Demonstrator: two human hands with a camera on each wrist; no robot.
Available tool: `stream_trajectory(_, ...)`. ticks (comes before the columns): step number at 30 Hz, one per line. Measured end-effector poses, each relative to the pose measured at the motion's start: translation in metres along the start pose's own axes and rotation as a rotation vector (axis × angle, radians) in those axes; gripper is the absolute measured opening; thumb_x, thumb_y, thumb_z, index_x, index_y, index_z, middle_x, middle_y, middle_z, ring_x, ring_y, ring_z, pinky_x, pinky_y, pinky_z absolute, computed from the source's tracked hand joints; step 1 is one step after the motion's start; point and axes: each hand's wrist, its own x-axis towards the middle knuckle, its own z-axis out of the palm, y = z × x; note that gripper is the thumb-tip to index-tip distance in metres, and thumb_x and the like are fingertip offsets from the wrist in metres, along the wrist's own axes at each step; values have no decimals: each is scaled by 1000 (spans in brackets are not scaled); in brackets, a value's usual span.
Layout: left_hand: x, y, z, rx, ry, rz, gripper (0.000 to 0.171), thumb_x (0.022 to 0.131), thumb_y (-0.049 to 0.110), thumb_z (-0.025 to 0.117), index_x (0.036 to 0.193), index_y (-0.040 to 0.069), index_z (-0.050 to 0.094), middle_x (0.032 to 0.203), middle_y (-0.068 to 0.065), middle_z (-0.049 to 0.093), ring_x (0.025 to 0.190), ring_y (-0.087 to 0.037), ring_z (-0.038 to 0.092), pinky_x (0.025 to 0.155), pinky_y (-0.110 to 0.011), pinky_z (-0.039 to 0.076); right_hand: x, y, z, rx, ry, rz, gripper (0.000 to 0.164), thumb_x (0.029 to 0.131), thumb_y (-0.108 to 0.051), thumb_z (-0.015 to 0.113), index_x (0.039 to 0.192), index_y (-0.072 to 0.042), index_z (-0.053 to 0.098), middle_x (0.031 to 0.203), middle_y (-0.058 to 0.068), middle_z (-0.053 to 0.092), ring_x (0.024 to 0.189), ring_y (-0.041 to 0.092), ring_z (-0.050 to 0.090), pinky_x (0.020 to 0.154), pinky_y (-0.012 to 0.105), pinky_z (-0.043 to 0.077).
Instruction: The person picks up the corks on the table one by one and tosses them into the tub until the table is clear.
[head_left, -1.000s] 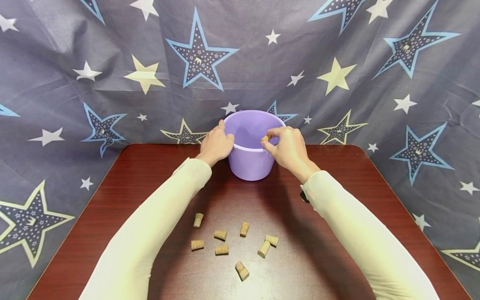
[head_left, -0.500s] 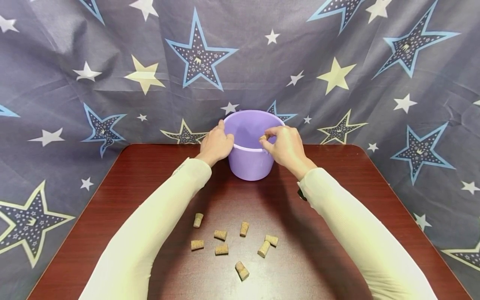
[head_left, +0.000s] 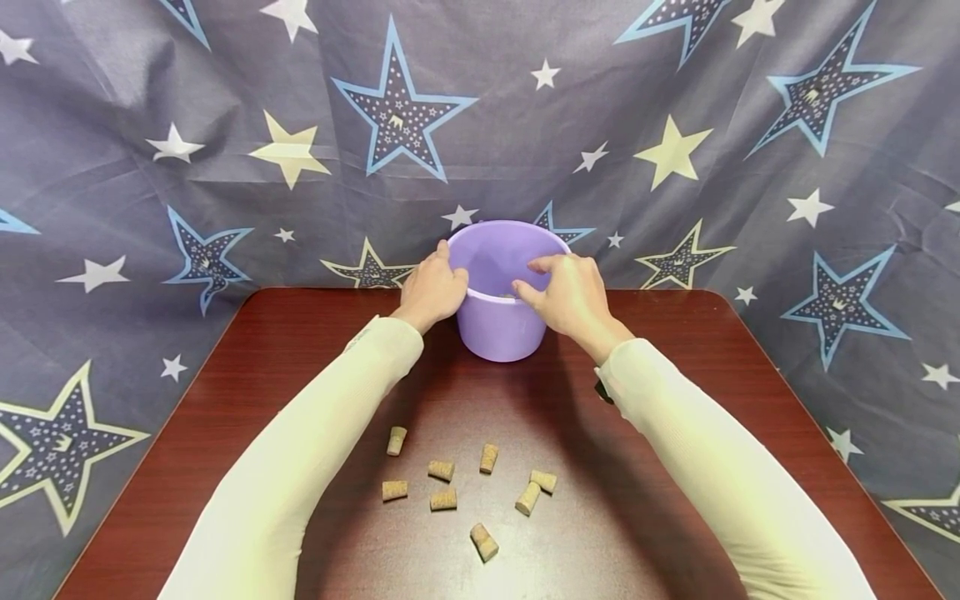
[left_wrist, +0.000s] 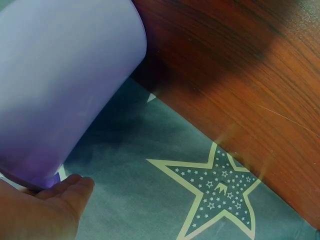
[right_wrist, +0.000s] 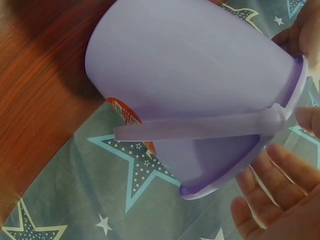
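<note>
A purple plastic bucket (head_left: pixel 501 331) stands at the far edge of the table. My left hand (head_left: pixel 432 288) grips its rim on the left side, thumb over the edge; in the left wrist view the fingers (left_wrist: pixel 72 192) curl against the outside below the lip. Over the right side of the rim hovers my right hand (head_left: pixel 576 296), thumb and index finger parted with nothing between them. Just inside the front rim a small bit of cork (head_left: pixel 507 296) shows; the bucket's floor is hidden. The right wrist view shows the bucket's handle (right_wrist: pixel 200 130) hanging down its side.
Several corks lie scattered on the near half of the table, among them a leftmost cork (head_left: pixel 396 441) and a nearest cork (head_left: pixel 484 542). Two corks touch at the right, one of them a slanted cork (head_left: pixel 527 498). Behind the table (head_left: pixel 300 333) hangs a star-patterned cloth (head_left: pixel 495 108).
My right hand moved slightly left over the bucket, then its thumb and finger parted and let go of a cork, which dropped inside. The left hand kept its hold on the rim.
</note>
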Motion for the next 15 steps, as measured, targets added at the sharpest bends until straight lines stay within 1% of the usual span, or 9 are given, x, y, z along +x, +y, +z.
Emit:
stream_trajectory(4,-1,0,0,-3,2,-2,73,99,33,40,163,3,21,161,-13,40,142,-38,44,113,-52,36,-4,-2,-1,14,19,-33,41,86,-42,78,116,-14,80,110,6,77,108,39,67,91,46,52)
stream_trajectory(10,0,-2,1,-10,2,-3,73,99,33,41,163,3,21,161,-13,40,142,-38,44,113,-52,36,-12,-3,1,37,71,-124,39,87,-37,78,116,-10,79,113,6,77,113,31,68,102,48,44)
stream_trajectory(15,0,-2,1,-16,2,-5,73,99,34,41,164,4,20,161,-13,40,142,-38,44,113,-52,36,-19,-5,0,60,111,-175,39,86,-34,79,116,-9,79,113,7,77,112,31,68,99,49,43)
